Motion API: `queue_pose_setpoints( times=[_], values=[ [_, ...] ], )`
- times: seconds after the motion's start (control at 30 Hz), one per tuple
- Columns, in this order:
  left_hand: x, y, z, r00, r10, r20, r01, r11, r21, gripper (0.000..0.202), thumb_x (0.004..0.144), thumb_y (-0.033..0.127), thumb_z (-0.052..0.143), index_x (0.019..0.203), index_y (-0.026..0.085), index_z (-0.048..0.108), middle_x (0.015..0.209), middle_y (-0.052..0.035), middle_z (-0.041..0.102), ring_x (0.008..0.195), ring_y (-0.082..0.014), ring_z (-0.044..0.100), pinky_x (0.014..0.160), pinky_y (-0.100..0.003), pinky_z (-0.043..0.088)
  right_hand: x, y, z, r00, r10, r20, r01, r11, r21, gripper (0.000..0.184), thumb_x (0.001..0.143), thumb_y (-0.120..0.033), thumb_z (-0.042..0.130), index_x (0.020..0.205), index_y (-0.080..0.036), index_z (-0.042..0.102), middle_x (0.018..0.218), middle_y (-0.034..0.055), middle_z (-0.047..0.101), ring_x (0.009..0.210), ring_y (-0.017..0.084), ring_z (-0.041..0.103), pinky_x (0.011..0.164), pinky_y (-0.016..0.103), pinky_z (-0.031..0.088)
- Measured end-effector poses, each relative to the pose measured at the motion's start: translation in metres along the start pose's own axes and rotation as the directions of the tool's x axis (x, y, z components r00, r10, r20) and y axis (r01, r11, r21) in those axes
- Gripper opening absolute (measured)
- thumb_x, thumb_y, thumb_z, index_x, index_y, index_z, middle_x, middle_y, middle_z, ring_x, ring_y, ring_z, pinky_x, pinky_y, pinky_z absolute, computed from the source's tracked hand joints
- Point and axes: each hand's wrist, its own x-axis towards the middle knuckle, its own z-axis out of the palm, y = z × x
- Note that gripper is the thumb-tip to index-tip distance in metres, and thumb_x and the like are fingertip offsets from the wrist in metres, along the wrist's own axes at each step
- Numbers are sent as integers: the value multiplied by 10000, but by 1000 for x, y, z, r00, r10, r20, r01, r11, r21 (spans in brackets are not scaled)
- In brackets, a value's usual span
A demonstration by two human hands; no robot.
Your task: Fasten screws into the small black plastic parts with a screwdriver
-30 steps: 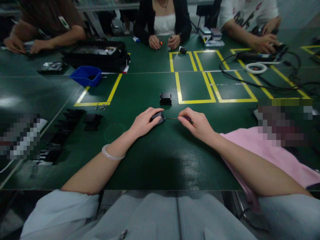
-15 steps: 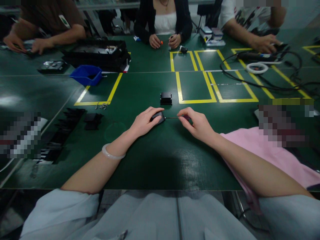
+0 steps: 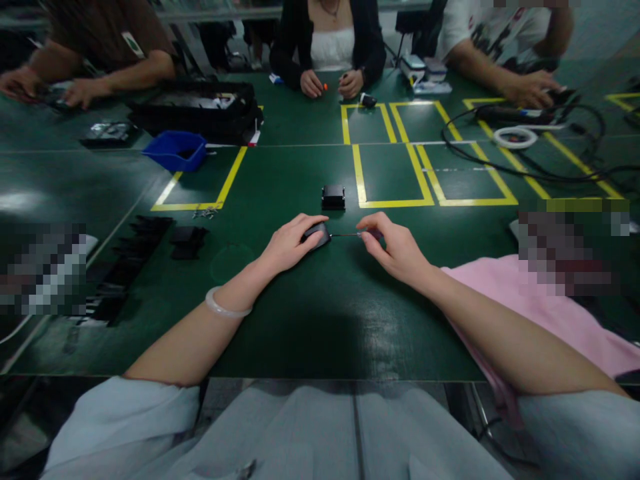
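My left hand (image 3: 293,241) is closed over a small black plastic part (image 3: 320,236) and presses it to the green table. In my right hand (image 3: 393,245) is a screwdriver (image 3: 345,235), held level between thumb and fingers; its handle is mostly hidden by them. The thin shaft points left, and its tip meets the right end of the black part. Just beyond my hands stands a similar black block (image 3: 333,197). Small screws (image 3: 206,213) lie scattered to the left, near a stack of black parts (image 3: 187,241).
A row of black pieces (image 3: 133,267) runs along the left. Farther off are a blue scoop bin (image 3: 176,150) and a black tray (image 3: 200,107). A pink cloth (image 3: 530,300) lies under my right forearm. Cables (image 3: 550,170) sit at the far right. Several co-workers sit opposite.
My hands hold nearly the same pose, with the right fingers loosened slightly on the screwdriver. Across the table, the left co-worker's hands have shifted.
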Motion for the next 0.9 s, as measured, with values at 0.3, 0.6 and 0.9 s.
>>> queue_pose_setpoints(
  times=[0.3,0.6,0.9],
  values=[
    [0,-6,4,999,-27,-36,26,999,-36,486,1008,468,451,1421,218,508,1360,-85,610,1202,-274,606,1021,-399,460,1,-2,-2,999,26,43,-26,1000,-14,216,980,-309,419,1070,-191,576,923,85,685,818,209,654,764,328,470],
    [6,-15,5,1000,-22,-12,20,989,-144,481,1030,476,401,1361,191,601,1293,-89,641,1194,-248,598,1038,-378,438,2,-1,-2,995,57,81,-56,998,-14,219,993,-368,437,995,-202,579,855,56,662,757,189,618,729,303,435],
    [19,-27,0,996,-45,79,58,983,-172,467,1039,470,362,1366,251,613,1321,-56,644,1217,-251,573,1096,-426,403,33,-18,-10,988,105,116,-80,976,-200,204,1007,-340,454,1013,-199,602,775,22,653,670,169,565,643,272,323]
  ],
)
